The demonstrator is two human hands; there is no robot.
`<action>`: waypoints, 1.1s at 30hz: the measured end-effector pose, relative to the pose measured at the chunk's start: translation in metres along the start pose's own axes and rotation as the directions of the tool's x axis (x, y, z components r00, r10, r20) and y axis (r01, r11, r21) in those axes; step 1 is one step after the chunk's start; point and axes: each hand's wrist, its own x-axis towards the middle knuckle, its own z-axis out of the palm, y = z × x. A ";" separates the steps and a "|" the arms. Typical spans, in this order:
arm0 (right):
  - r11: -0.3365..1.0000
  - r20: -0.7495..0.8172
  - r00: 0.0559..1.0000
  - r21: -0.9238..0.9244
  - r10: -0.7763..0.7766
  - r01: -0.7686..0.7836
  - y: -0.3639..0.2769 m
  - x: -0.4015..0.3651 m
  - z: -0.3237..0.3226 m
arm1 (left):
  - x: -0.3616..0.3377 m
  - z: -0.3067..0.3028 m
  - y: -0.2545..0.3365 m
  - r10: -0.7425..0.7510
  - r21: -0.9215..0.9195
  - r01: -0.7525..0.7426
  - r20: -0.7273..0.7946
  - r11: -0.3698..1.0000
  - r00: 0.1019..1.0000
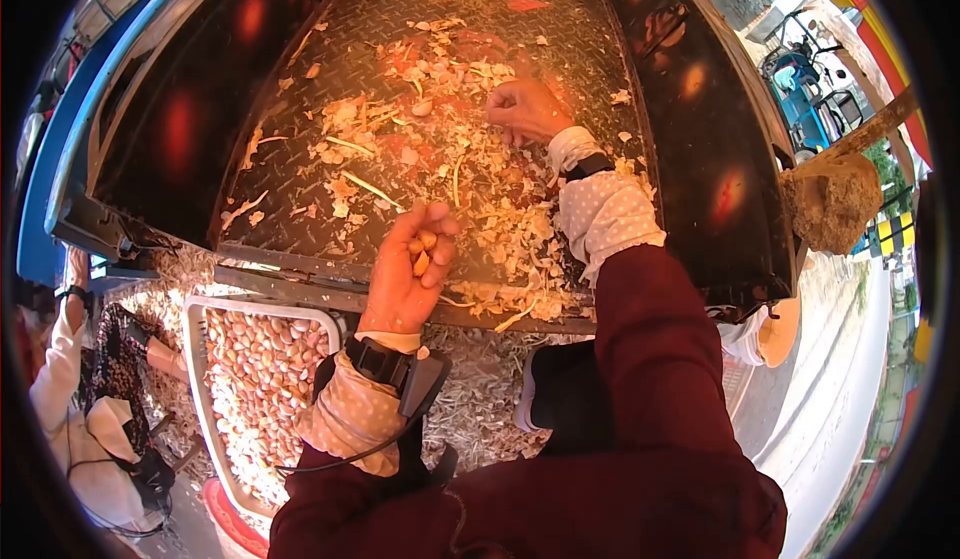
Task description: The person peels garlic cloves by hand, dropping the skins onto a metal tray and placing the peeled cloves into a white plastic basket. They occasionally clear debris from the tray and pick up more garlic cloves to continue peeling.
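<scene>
My left hand (400, 279) is palm up at the near edge of a metal cargo bed (560, 19), its fingers curled around several garlic cloves (421, 259). Farther in and to the right, my right hand (530, 111) is low over the bed with its fingers bent together. Whatever it may hold is hidden. Papery garlic skins (510, 224) and dry stalks (370, 189) are scattered under and between both hands. One loose clove (422, 108) lies among the skins, left of my right hand.
A white crate (192, 359) filled with garlic cloves stands below the bed at left, with a red basin (230, 524) near it. Dark side walls (690, 119) flank the bed. Another person (65, 409) sits at far left. A stone (835, 199) is outside the right wall.
</scene>
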 end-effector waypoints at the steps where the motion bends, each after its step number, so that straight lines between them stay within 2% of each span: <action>1: 0.953 0.014 0.997 0.293 -0.079 0.072 0.000 -0.007 0.005 | 0.000 0.002 0.001 0.003 -0.003 -0.003 -0.007 1.000 1.000; 2: 0.915 0.052 0.993 0.398 -0.102 0.073 -0.016 -0.024 0.009 | -0.001 0.006 0.003 0.048 0.065 -0.048 0.009 0.997 0.999; 3: 0.912 0.070 0.992 0.405 -0.101 0.064 -0.022 -0.032 0.016 | -0.002 0.009 0.004 0.092 0.132 -0.094 0.022 0.987 0.996; 5: 0.974 0.166 0.976 0.202 -0.140 0.106 -0.032 -0.045 0.030 | 0.000 0.012 0.004 0.126 0.154 -0.127 0.014 0.980 0.992; 7: 0.968 0.235 0.959 0.228 -0.161 0.107 -0.047 -0.063 0.041 | 0.005 0.009 0.005 0.130 0.170 -0.116 -0.074 0.979 0.989; 9: 0.926 0.259 0.930 0.340 -0.259 0.163 -0.058 -0.078 0.055 | 0.001 0.014 0.006 0.117 0.183 -0.095 -0.116 0.978 0.986; 11: 0.911 0.277 0.913 0.366 -0.300 0.188 -0.067 -0.090 0.060 | 0.002 0.009 0.006 0.171 0.197 -0.173 0.027 0.965 0.985; 13: 0.892 0.229 0.930 0.416 -0.288 0.174 -0.077 -0.102 0.062 | -0.002 0.015 0.005 0.220 0.201 -0.214 -0.008 0.956 0.976; 15: 0.877 0.178 0.944 0.450 -0.276 0.171 -0.077 -0.109 0.063 | -0.006 0.023 0.004 0.286 0.288 -0.266 -0.030 0.920 0.958; 17: 0.910 0.137 0.966 0.386 -0.218 0.150 -0.083 -0.117 0.063 | -0.012 0.030 0.004 0.292 0.307 -0.275 -0.010 0.911 0.956; 21: 0.937 0.173 0.963 0.320 -0.206 0.143 -0.089 -0.129 0.061 | -0.012 0.022 0.000 0.267 0.312 -0.268 0.045 0.912 0.963; 25: 0.924 0.138 0.953 0.314 -0.272 0.218 -0.086 -0.135 0.063 | -0.019 0.030 0.001 0.243 0.311 -0.241 0.034 0.919 0.969; 27: 0.923 0.126 0.949 0.299 -0.289 0.241 -0.082 -0.136 0.064 | -0.022 0.030 0.000 0.231 0.269 -0.247 0.089 0.931 0.969; 28: 0.914 0.076 0.920 0.171 -0.385 0.369 -0.079 -0.136 0.065 | -0.021 0.029 -0.001 0.230 0.269 -0.246 0.088 0.931 0.969; 29: 0.876 0.041 0.875 0.036 -0.482 0.481 -0.079 -0.136 0.065 | -0.020 0.028 -0.002 0.221 0.347 -0.243 0.101 0.906 0.970; 30: 0.877 0.042 0.876 0.037 -0.481 0.480 -0.080 -0.139 0.065 | -0.020 0.028 -0.003 0.212 0.422 -0.240 0.113 0.874 0.971; 32: 0.939 0.062 0.942 0.129 -0.330 0.320 -0.087 -0.147 0.063 | -0.021 0.031 -0.006 0.237 0.422 -0.253 0.090 0.870 0.967; 33: 0.938 0.061 0.942 0.128 -0.330 0.321 -0.085 -0.147 0.064 | -0.021 0.033 -0.006 0.266 0.422 -0.269 0.068 0.866 0.962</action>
